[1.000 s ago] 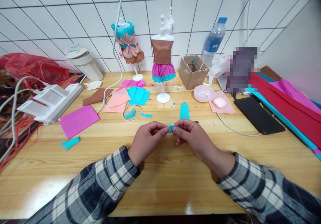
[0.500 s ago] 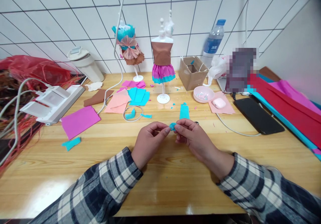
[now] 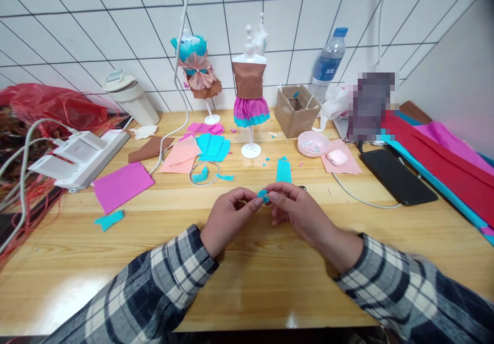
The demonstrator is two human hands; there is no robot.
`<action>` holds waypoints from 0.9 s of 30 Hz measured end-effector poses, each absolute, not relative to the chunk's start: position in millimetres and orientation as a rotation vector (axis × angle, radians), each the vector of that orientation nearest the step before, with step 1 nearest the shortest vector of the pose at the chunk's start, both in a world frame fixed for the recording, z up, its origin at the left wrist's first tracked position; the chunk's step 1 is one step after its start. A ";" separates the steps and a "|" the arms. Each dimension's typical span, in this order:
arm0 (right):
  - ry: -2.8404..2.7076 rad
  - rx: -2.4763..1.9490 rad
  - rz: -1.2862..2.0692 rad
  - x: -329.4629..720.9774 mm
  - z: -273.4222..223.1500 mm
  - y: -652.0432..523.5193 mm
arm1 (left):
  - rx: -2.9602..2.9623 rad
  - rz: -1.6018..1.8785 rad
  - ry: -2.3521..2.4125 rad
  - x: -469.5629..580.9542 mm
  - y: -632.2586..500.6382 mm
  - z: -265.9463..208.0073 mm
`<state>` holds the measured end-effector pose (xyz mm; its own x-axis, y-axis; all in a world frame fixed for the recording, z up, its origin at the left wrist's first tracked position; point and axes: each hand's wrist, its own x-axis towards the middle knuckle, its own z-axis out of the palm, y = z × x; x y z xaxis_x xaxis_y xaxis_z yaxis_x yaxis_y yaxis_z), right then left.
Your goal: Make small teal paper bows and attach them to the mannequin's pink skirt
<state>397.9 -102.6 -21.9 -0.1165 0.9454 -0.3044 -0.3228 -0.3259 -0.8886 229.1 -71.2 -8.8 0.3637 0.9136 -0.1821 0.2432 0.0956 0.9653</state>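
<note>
A small turquoise piece (image 3: pixel 263 195) is pinched between the fingertips of the left hand (image 3: pixel 228 216) and the right hand (image 3: pixel 304 211), each grip closed on it, above the wooden surface (image 3: pixel 270 287). Just beyond, a turquoise strip (image 3: pixel 284 171) is laid out; farther back, a mannequin (image 3: pixel 249 83) is dressed in brown and magenta, with a cardboard box (image 3: pixel 287 115) placed near it.

Craft workspace — mannequins (image 3: pixel 249 80), coloured sheets (image 3: pixel 213 148)

smooth wooden tabletop (image 3: pixel 239 292) with a glossy sheen, held paper scrap (image 3: pixel 263 194) matt and crumpled, woven cloth sleeves (image 3: pixel 165 272), shiny red plastic bag (image 3: pixel 57 102), matt cardboard box (image 3: pixel 291 121), clear plastic bottle (image 3: pixel 329 62), smooth plastic bowl (image 3: pixel 313 153)
</note>
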 end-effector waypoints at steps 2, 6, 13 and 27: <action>-0.833 -1.146 1.649 397.6 -19.4 -103.5 | 1.427 0.712 1.134 229.3 -71.1 -9.3; -0.883 -1.184 1.636 397.6 -17.3 -103.7 | 1.473 0.692 1.144 230.0 -70.9 -9.7; -0.942 -1.204 1.632 403.3 -17.5 -100.6 | 1.609 0.700 1.199 225.6 -67.1 -8.9; -1.176 -1.273 1.552 402.0 -15.1 -101.8 | 1.694 0.580 1.090 222.5 -66.9 -9.5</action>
<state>402.0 -101.8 -15.1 -0.1813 0.9517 -0.2478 -0.0191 -0.2554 -0.9667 222.5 -66.9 -9.5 0.4789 0.8704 -0.1141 0.3921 -0.0958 0.9149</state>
